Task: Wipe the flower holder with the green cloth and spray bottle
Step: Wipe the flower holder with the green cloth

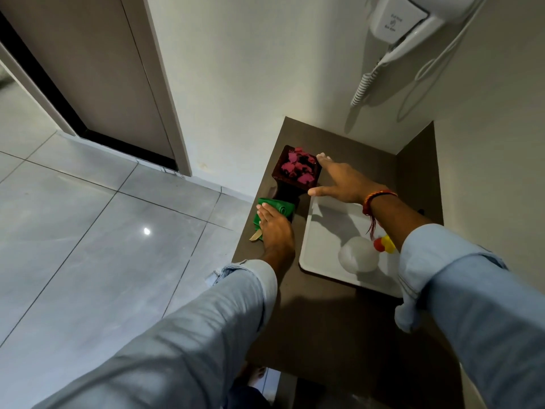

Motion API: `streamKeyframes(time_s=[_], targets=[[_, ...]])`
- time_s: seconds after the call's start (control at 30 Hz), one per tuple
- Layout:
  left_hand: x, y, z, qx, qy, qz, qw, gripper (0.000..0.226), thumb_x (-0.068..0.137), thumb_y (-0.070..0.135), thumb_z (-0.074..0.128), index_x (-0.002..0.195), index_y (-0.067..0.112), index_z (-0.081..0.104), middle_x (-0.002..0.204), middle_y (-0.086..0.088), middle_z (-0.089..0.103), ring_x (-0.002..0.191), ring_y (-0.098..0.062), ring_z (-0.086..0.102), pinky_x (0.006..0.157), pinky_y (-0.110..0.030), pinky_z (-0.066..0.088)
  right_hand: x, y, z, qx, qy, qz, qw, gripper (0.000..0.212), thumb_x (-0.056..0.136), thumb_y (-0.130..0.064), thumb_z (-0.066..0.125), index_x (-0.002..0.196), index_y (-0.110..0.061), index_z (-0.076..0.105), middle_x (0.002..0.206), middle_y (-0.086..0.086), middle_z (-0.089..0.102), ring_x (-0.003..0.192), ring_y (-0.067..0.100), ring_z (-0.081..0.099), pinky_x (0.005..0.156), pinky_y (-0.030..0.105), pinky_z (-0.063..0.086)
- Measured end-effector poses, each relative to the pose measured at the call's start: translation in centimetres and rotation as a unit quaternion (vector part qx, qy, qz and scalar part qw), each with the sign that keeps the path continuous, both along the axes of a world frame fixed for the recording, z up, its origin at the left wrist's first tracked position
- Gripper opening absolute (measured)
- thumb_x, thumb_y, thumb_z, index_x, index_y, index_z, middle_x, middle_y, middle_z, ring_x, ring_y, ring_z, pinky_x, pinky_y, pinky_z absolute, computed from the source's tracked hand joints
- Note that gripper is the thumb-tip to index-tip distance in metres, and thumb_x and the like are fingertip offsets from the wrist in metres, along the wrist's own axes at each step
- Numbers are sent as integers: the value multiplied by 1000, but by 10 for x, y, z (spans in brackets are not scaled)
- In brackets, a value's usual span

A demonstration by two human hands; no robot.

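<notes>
Left hand (275, 228) presses green cloth (275, 208) against flower holder (296, 172) — right hand (339, 180) splayed open, steadying it.

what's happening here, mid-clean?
A person is wiping a dark brown square flower holder filled with pink petals on a brown counter. The left hand presses a crumpled green cloth against the holder's base; the right hand, open, steadies its rim. A translucent spray bottle with a red and yellow nozzle sits untouched on the white tray.
</notes>
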State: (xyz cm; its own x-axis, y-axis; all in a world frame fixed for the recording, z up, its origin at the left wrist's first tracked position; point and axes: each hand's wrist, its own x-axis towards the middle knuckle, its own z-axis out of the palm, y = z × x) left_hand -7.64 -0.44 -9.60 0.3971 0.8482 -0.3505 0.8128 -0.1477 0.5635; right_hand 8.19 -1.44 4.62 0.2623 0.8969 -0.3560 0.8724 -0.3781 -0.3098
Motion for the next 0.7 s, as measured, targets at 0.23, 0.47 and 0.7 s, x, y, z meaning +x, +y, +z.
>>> streamKeyframes(time_s=[0.23, 0.47, 0.7], targets=[[-6, -5, -12, 43, 64, -135, 988, 74, 105, 4, 49, 160, -10, 0, 168, -33, 2, 158, -45, 7, 128, -52, 19, 4, -1, -1, -3, -8, -13, 1000, 102, 81, -52, 66, 154, -13, 7, 163, 12, 9, 150, 28, 12, 117, 43, 21], [-21, 1, -9, 98, 147, -349, 920, 63, 110, 17, 39, 161, -5, 9, 169, -28, 8, 158, -43, 9, 129, -54, 13, 5, -1, 3, -13, -8, -14, 1000, 100, 82, -51, 66, 154, -13, 6, 163, 11, 7, 150, 28, 12, 118, 43, 19], [-43, 24, 23, 129, 36, -295, 946, 38, 106, 27, 48, 137, 5, 51, 133, -18, 64, 113, -35, 68, 96, -48, 58, -2, -7, 1, -17, 38, -50, 998, 104, 83, -52, 64, 154, -16, -2, 163, 10, 3, 151, 27, 7, 119, 42, 16]])
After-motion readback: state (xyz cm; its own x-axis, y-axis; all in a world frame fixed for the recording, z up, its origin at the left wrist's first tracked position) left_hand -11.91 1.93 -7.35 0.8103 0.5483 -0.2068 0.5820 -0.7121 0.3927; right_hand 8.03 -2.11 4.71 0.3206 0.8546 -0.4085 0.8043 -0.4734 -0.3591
